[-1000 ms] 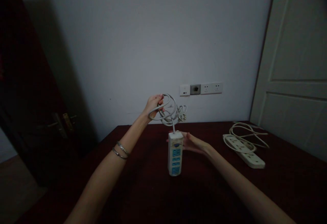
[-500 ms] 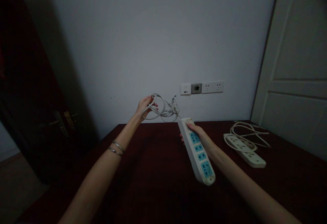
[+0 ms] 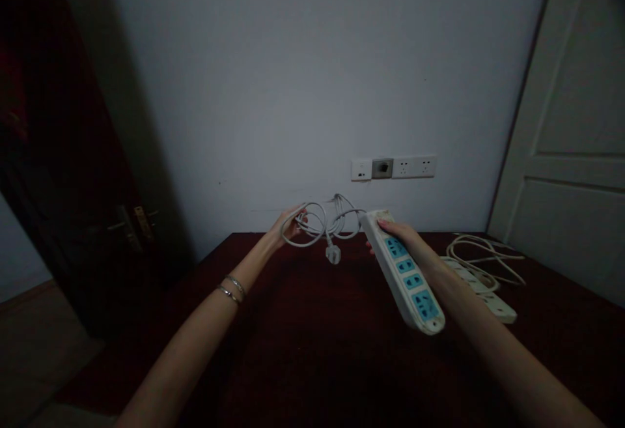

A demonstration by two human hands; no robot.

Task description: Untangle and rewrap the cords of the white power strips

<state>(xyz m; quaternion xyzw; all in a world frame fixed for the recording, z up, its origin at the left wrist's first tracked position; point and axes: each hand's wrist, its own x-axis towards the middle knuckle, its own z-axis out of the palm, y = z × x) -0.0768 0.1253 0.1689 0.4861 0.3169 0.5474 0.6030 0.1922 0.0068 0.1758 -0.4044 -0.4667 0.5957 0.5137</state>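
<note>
My right hand point(image 3: 409, 244) grips a white power strip point(image 3: 405, 273) with blue sockets, held tilted above the dark red table point(image 3: 303, 350). Its grey cord point(image 3: 322, 223) runs left in loose loops to my left hand point(image 3: 289, 226), whose fingers are curled around the loops. The plug point(image 3: 333, 253) dangles below the coil, between my two hands. Two thin bracelets point(image 3: 231, 288) sit on my left wrist.
A second white power strip with a coiled cord point(image 3: 481, 265) lies on the table at the right, partly behind my right arm. Wall sockets point(image 3: 393, 168) are on the grey wall. A white door point(image 3: 571, 128) stands right, a dark door point(image 3: 63, 154) left.
The strip hung upright from the coil; my right hand took it, tilted it and moved it right. My left hand dropped lower with the coil, and the plug now dangles.
</note>
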